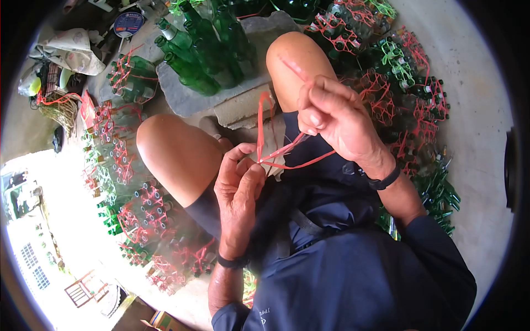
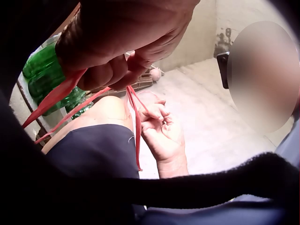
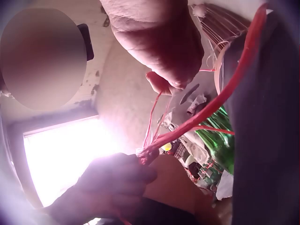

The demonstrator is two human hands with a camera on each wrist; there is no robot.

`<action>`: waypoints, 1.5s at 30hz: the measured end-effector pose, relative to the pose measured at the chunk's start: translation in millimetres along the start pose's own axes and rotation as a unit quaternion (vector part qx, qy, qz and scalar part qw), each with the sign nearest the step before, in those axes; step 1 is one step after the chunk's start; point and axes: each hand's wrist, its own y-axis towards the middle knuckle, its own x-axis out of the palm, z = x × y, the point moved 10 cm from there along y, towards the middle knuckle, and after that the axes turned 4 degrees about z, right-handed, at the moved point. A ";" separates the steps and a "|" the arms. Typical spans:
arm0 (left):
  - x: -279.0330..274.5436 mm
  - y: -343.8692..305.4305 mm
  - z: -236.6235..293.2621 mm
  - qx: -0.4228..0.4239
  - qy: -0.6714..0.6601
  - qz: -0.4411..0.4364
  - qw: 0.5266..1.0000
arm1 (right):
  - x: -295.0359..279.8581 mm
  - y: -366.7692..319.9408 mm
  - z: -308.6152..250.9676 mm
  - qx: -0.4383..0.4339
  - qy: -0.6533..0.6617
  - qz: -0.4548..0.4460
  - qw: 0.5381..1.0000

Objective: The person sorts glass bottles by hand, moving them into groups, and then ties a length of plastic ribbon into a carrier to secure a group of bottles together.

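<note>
Your left hand (image 1: 237,185) has its fingers narrow, pinching the red ribbon (image 1: 260,132) where its strands gather. Your right hand (image 1: 339,118), farther and to the right, has its fingers curled in, holding the pulled-out strands. Ribbon sits between both hands, above your lap; one loop stands up on the far side of your left fingers, another strand runs right toward your right wrist. Right wrist view is dim and glary, so exactly which strands your right fingertips catch is hard to say.

Far side, beyond your knees: loose green bottles (image 1: 190,74) stand on a stone slab (image 1: 175,102). Left of you, red-tied bottle bundles (image 1: 149,207) on the floor; more bottle bundles on the right (image 1: 381,96), red and green ties. Far left, a round blue fan (image 1: 128,24). Black wristband (image 1: 385,179) on your right wrist.
</note>
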 end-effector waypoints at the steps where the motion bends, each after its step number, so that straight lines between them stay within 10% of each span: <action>1: -0.3 -0.4 0.5 0.000 0.000 0.000 1.000 | 7.4 -1.5 -3.4 0.006 -0.123 -0.027 0.992; 9: 0.5 -1.9 -0.4 0.012 0.014 -0.010 1.000 | 34.2 -19.4 42.1 0.068 -0.478 -0.208 0.851; 45: 21.6 -17.3 39.5 0.189 0.370 0.010 0.909 | 6.3 -37.0 69.3 0.253 -0.255 -0.124 0.925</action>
